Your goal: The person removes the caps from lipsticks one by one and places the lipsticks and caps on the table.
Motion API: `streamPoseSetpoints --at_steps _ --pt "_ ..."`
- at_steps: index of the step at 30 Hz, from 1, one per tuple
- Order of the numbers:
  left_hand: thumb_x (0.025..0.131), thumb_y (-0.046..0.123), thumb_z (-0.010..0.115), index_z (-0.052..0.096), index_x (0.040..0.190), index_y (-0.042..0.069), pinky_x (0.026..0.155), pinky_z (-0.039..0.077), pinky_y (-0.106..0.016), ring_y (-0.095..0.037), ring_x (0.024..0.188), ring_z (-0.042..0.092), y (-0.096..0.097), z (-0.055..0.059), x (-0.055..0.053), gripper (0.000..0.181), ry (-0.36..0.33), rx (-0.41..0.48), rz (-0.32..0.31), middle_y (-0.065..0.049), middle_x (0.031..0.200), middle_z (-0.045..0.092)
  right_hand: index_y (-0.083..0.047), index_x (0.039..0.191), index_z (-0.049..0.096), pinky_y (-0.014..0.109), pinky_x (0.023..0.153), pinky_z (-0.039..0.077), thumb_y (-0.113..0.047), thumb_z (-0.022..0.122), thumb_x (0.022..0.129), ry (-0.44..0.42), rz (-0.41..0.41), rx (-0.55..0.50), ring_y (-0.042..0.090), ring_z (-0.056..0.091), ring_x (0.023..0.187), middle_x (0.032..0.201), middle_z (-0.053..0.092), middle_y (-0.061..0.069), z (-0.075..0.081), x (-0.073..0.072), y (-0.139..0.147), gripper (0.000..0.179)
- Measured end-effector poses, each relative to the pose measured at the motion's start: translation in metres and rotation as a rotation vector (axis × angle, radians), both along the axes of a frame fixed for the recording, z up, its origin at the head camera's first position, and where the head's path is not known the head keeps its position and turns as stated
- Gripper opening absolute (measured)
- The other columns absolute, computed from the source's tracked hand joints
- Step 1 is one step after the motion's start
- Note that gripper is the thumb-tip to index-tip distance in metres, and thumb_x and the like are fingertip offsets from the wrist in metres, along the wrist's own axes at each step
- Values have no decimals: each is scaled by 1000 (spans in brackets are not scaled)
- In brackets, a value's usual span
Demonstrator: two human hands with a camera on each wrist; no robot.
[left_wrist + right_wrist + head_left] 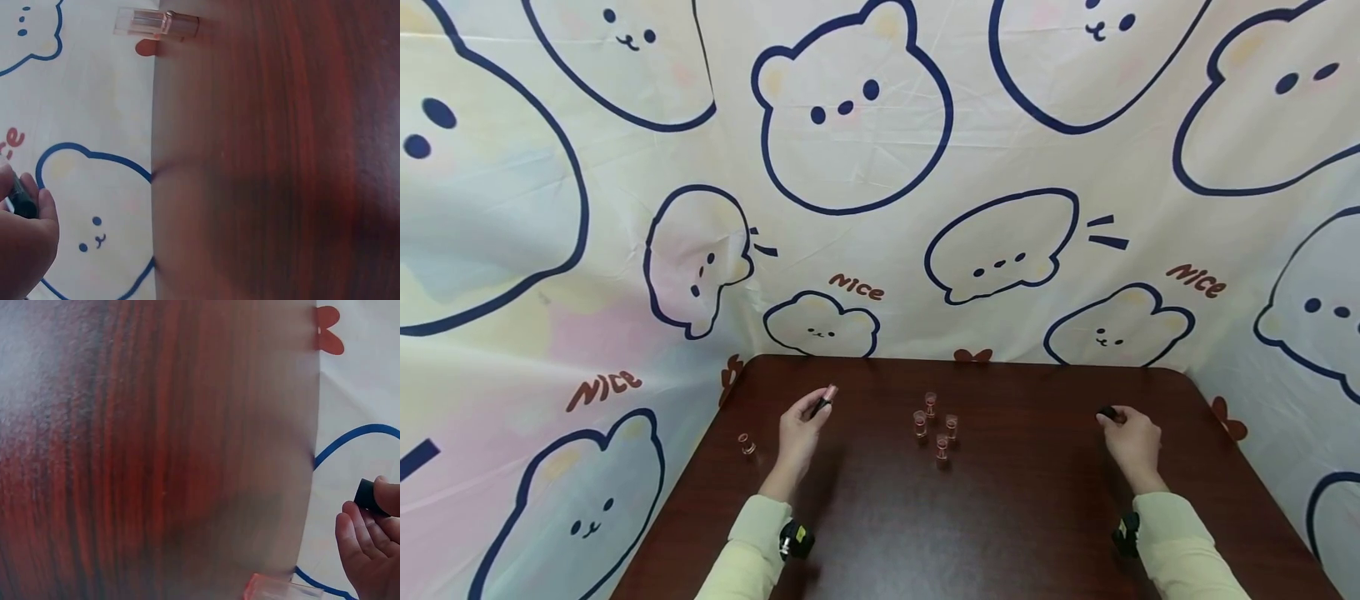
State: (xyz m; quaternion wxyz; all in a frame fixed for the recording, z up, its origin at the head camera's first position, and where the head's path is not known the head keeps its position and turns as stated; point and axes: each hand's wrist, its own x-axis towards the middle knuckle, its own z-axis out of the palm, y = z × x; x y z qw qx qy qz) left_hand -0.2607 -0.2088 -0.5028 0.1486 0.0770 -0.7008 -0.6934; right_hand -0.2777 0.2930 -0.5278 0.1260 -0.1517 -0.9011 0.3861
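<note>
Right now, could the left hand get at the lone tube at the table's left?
Probably yes: the lone tube is near the left hand with nothing visible between, though that hand holds a pink-and-black tube it may need to put down.

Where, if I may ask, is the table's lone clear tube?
In the head view, the lone clear tube is near the left edge of the table, left of the left hand.

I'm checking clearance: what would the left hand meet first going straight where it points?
The left hand would probably meet the patterned cloth beyond the table; the way there looks free, though depth is unclear.
</note>
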Motion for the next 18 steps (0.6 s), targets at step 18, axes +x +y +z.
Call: streamPoseSetpoints --at_steps 18 --pt "84 -1 72 64 106 -3 65 49 -15 -11 86 61 -32 -31 1 23 6 -39 266 -13 100 63 18 110 58 69 98 23 -10 60 94 -20 42 105 57 48 100 102 59 37 -20 0 8 33"
